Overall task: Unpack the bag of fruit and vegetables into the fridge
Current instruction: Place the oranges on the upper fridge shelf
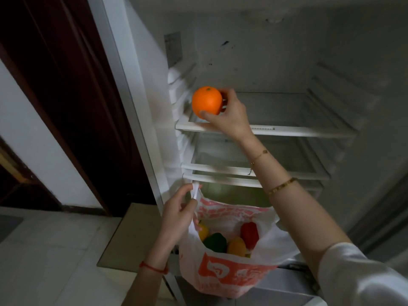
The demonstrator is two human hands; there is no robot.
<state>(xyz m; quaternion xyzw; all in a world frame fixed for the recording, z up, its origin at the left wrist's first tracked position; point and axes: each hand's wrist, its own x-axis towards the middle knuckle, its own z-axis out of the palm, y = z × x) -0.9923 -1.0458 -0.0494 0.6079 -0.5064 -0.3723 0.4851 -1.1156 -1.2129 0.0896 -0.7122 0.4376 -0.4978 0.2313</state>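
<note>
My right hand [229, 115] grips an orange [206, 102] and holds it at the left front corner of the top glass shelf [287, 131] of the open fridge, just above the shelf. My left hand [178, 212] pinches the handle of a white plastic bag with red print [234, 272], held up in front of the lower fridge. Inside the bag lie a red pepper [250, 235], a green pepper [215, 242], a yellow pepper [203, 231] and an orange-coloured pepper [236, 246].
Below the top shelf sit a second glass shelf [254, 170] and a crisper drawer [234, 195]. The fridge's left wall [150, 89] stands next to a dark wooden door [66, 85]. Pale floor tiles [55, 250] lie at the lower left.
</note>
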